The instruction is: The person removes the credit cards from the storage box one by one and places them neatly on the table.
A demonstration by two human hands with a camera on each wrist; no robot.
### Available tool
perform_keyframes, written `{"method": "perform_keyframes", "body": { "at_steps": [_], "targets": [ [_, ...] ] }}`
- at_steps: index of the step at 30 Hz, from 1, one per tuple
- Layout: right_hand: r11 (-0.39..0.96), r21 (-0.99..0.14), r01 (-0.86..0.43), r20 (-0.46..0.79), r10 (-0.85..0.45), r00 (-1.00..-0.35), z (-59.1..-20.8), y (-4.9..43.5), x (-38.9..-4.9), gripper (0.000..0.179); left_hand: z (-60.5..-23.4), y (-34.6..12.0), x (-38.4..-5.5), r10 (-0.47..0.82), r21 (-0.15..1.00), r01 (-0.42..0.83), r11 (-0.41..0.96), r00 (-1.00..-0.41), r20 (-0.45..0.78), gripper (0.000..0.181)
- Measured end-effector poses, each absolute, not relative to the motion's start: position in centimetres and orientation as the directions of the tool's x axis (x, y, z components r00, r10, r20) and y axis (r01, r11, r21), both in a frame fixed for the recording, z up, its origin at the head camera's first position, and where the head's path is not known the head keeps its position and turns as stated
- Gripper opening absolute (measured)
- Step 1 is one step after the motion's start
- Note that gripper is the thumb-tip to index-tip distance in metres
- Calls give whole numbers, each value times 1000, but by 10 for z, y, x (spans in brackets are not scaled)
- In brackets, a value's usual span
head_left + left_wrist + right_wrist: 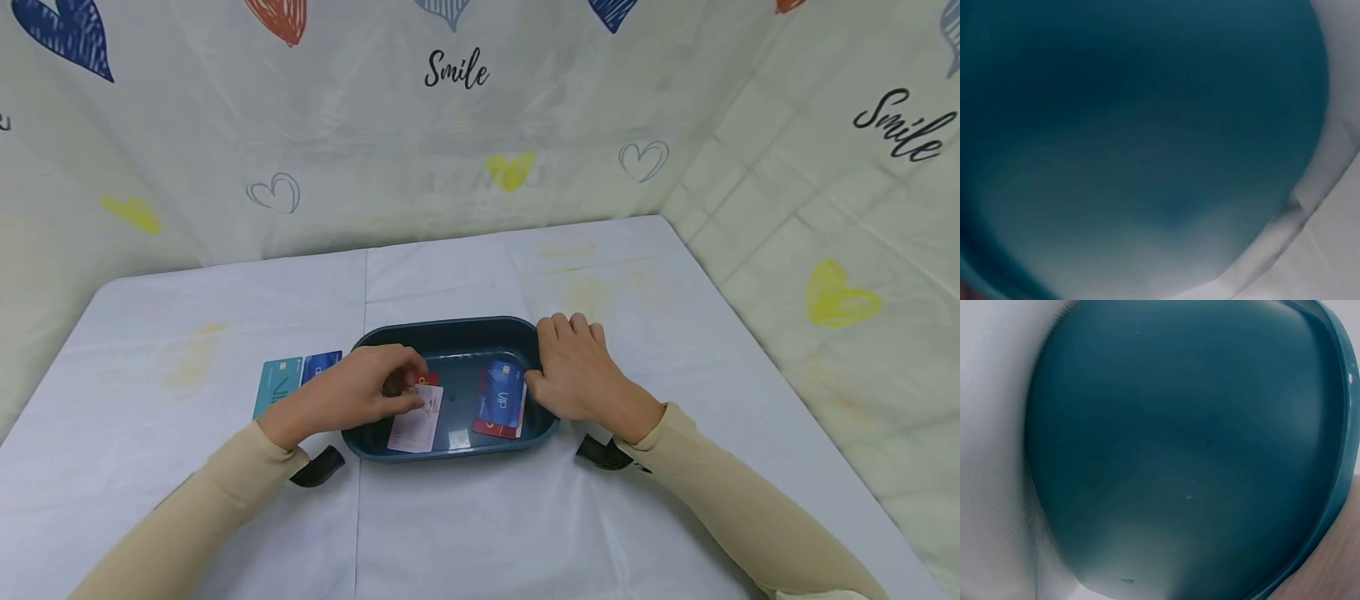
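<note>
A dark teal plastic tray (pixel 457 454) stands on the table, its wall filling both wrist views. My right hand (pixel 581 367) grips its right end, thumb inside the rim and fingers over the outer side. Above the left part of the tray is my left hand (pixel 375 383), fingers loosely bent with a gap between thumb and index finger. The thumb tip overlaps a pale pink card (pixel 412 429), and a bit of a red card (pixel 427 378) shows behind it. At the tray's right end, a blue VIP card (pixel 501 393) lies over a red card (pixel 491 428) and a pale one.
Left of the tray, a teal card (pixel 277 381) and a blue card (pixel 321 365) lie side by side, partly behind my left forearm. Black wrist straps (pixel 318 468) hang under both sleeves. A printed cloth wall (pixel 360 125) closes off the table's far side.
</note>
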State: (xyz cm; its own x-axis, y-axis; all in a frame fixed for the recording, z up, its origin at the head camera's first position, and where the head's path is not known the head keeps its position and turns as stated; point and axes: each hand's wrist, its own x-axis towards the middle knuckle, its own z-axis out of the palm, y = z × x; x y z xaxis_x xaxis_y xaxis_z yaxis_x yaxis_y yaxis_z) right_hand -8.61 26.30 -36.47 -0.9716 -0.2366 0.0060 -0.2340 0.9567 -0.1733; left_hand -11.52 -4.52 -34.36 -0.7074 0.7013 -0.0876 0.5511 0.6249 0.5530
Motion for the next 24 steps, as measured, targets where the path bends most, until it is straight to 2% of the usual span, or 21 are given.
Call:
{"method": "perform_keyframes", "body": {
  "at_steps": [6,13,24],
  "targets": [
    [958,-173,-228,3,-231,-973,-364,263,-85,31,-345,-38,-117,728,569,561,601,-678,-102,36],
    [956,-183,-229,-4,-234,-972,-364,263,-85,28,-349,-36,-122,739,570,571,591,-667,-99,51],
    [956,-183,-228,3,-232,-973,-364,263,-86,30,-351,-33,-127,745,532,570,625,-639,-191,65]
  ]
}}
